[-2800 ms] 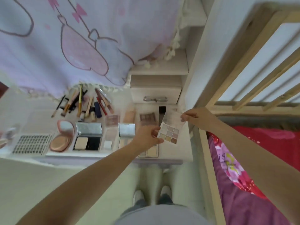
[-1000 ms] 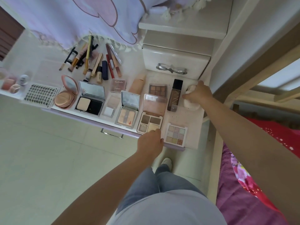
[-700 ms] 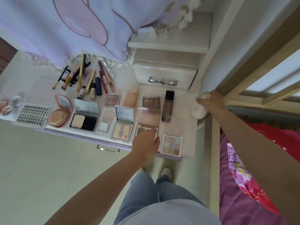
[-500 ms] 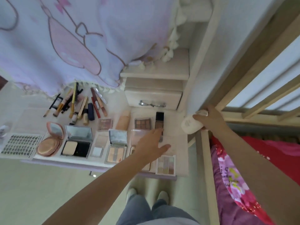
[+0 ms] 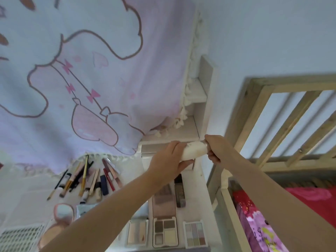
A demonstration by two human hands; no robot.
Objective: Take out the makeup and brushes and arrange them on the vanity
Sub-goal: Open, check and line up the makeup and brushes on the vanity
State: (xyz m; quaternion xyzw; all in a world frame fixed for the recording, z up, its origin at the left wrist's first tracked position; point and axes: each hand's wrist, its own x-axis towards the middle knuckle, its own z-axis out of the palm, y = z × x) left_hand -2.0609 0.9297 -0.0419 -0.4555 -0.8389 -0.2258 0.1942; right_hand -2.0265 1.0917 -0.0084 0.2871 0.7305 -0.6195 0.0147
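Both hands hold a small white bottle [image 5: 194, 150] above the vanity [image 5: 202, 186], level with the small drawer unit. My left hand [image 5: 170, 161] wraps its left end. My right hand [image 5: 217, 149] grips its right end, where the cap is. Below on the vanity lie open eyeshadow palettes [image 5: 164, 230], a pastel palette [image 5: 195, 233], a dark foundation bottle [image 5: 180, 192], a round pink compact [image 5: 62, 212] and a fan of brushes and pencils [image 5: 85, 178]. My left forearm hides several compacts.
A pink cartoon-print cloth [image 5: 81, 79] hangs over the back of the vanity. White shelves [image 5: 196, 99] rise beside it. A wooden bed rail [image 5: 283, 120] and red-pink bedding [image 5: 254, 220] lie to the right. A white perforated tray [image 5: 20, 237] sits at far left.
My right hand picked the white bottle off the vanity's right side and lifted it. My left hand left the palettes and came up to grip the bottle's other end. The view tilted upward.
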